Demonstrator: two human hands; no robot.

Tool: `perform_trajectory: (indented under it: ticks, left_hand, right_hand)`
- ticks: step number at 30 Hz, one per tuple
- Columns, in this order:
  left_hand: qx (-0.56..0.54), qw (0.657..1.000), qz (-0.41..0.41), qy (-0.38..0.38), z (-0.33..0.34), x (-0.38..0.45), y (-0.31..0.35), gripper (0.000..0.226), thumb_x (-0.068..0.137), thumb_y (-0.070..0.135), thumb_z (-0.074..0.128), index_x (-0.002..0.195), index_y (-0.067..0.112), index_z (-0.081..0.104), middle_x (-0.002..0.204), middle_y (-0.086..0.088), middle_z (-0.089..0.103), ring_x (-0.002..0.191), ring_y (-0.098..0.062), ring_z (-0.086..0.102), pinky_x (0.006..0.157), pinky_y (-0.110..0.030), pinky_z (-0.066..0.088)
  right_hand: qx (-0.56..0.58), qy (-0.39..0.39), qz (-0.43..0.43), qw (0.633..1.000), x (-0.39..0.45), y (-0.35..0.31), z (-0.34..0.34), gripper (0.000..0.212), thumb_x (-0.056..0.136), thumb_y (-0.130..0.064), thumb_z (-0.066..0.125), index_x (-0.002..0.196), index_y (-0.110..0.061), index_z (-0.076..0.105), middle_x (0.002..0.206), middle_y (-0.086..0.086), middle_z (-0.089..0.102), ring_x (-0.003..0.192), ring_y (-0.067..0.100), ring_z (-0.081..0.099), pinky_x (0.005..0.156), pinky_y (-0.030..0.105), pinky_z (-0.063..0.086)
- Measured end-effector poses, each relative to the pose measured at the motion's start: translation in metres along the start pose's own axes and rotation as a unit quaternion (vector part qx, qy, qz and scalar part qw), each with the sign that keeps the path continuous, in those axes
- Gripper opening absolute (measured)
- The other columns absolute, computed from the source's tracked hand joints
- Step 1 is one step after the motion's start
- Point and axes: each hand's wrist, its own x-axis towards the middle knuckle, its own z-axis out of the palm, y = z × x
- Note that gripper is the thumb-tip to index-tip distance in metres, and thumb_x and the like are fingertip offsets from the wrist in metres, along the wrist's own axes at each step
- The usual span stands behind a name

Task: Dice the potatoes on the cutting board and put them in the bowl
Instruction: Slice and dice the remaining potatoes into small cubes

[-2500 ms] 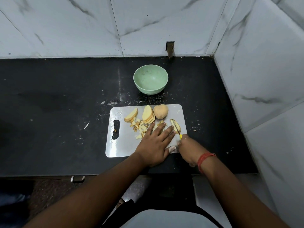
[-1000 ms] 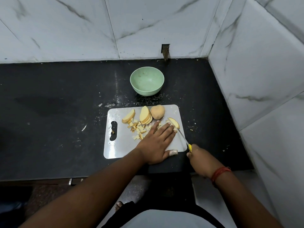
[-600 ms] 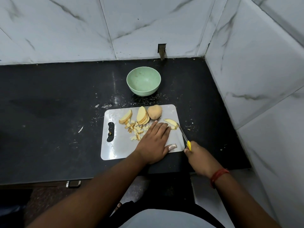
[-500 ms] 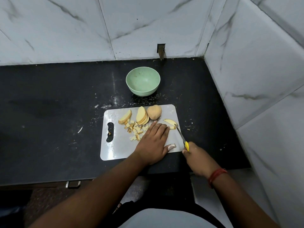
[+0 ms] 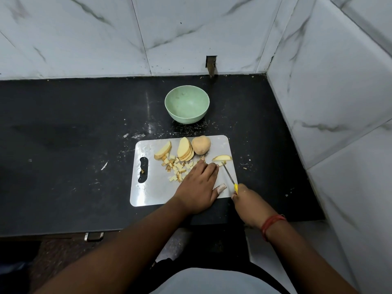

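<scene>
A white cutting board (image 5: 152,192) lies on the black counter. On it are a potato half (image 5: 201,145), a stack of slices (image 5: 185,150), another slice (image 5: 163,150), a lone slice (image 5: 221,158) at the right edge and several small dice (image 5: 177,168). My left hand (image 5: 199,185) lies flat on the board, fingers straight, over the dice. My right hand (image 5: 250,203) grips a yellow-handled knife (image 5: 229,176) whose tip points at the lone slice. The green bowl (image 5: 187,107) stands empty behind the board.
Marble walls close the counter at the back and right (image 5: 339,102). Small scraps lie on the black counter (image 5: 63,145) around the board. The counter's front edge and a drawer handle (image 5: 93,236) are below the board.
My right hand drew back from the board toward the counter's front edge with the knife. The lone slice turned and now lies flat near the right edge. My left hand stayed flat.
</scene>
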Motion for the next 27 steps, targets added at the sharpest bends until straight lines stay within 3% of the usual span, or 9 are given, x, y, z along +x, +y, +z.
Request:
perform_trajectory:
  ticks: [6, 11, 14, 17, 24, 27]
  left_hand:
    - [-0.01, 1.0, -0.015, -0.01, 0.002, 0.0, -0.001, 0.068, 0.107, 0.051, 0.03, 0.146, -0.001, 0.052, 0.143, -0.014, 0.052, 0.129, -0.034, 0.046, 0.119, -0.046, 0.034]
    - [-0.011, 1.0, -0.019, -0.011, 0.001, 0.0, -0.001, 0.067, 0.106, 0.051, 0.032, 0.146, 0.0, 0.051, 0.143, -0.014, 0.052, 0.129, -0.035, 0.045, 0.119, -0.046, 0.035]
    - [-0.01, 1.0, -0.017, 0.001, 0.0, -0.001, -0.001, 0.066, 0.107, 0.05, 0.032, 0.146, 0.0, 0.052, 0.143, -0.015, 0.053, 0.128, -0.034, 0.046, 0.119, -0.046, 0.035]
    - [-0.008, 1.0, -0.007, 0.021, -0.001, -0.003, -0.001, 0.064, 0.108, 0.048, 0.036, 0.145, -0.002, 0.053, 0.142, -0.016, 0.054, 0.128, -0.033, 0.048, 0.119, -0.047, 0.033]
    - [-0.008, 0.999, -0.009, 0.043, -0.001, -0.004, -0.001, 0.058, 0.106, 0.044, 0.042, 0.139, -0.001, 0.059, 0.135, -0.012, 0.059, 0.126, -0.032, 0.05, 0.123, -0.048, 0.028]
    - [-0.012, 0.999, -0.01, 0.048, -0.002, -0.003, -0.001, 0.056, 0.105, 0.043, 0.045, 0.138, 0.0, 0.059, 0.134, -0.012, 0.059, 0.126, -0.031, 0.05, 0.124, -0.047, 0.025]
  right_hand:
    - [-0.03, -0.004, 0.003, 1.0, 0.009, -0.001, 0.003, 0.023, 0.102, -0.015, 0.04, 0.121, -0.003, 0.043, 0.08, 0.004, 0.052, 0.068, 0.014, 0.051, 0.068, 0.028, 0.037]
    - [-0.009, -0.021, -0.012, 1.0, 0.0, 0.011, 0.007, 0.024, 0.103, -0.019, 0.038, 0.121, -0.004, 0.044, 0.09, 0.005, 0.052, 0.078, 0.02, 0.05, 0.07, 0.028, 0.04]
    - [0.017, -0.005, -0.008, 1.0, -0.004, 0.013, 0.005, 0.018, 0.103, -0.023, 0.041, 0.111, -0.007, 0.046, 0.085, 0.007, 0.052, 0.073, 0.02, 0.052, 0.058, 0.026, 0.037]
    - [0.033, 0.016, -0.02, 0.999, -0.005, 0.008, 0.004, 0.016, 0.102, -0.026, 0.042, 0.102, -0.011, 0.046, 0.096, 0.011, 0.06, 0.084, 0.025, 0.06, 0.068, 0.03, 0.041]
    - [-0.004, -0.002, -0.007, 1.0, 0.007, -0.004, 0.003, 0.022, 0.103, -0.022, 0.04, 0.116, -0.006, 0.046, 0.107, 0.017, 0.06, 0.086, 0.026, 0.057, 0.071, 0.03, 0.04]
    - [-0.019, -0.008, -0.004, 1.0, 0.011, -0.007, 0.003, 0.019, 0.102, -0.021, 0.04, 0.114, -0.007, 0.045, 0.095, 0.012, 0.055, 0.078, 0.023, 0.051, 0.069, 0.029, 0.037]
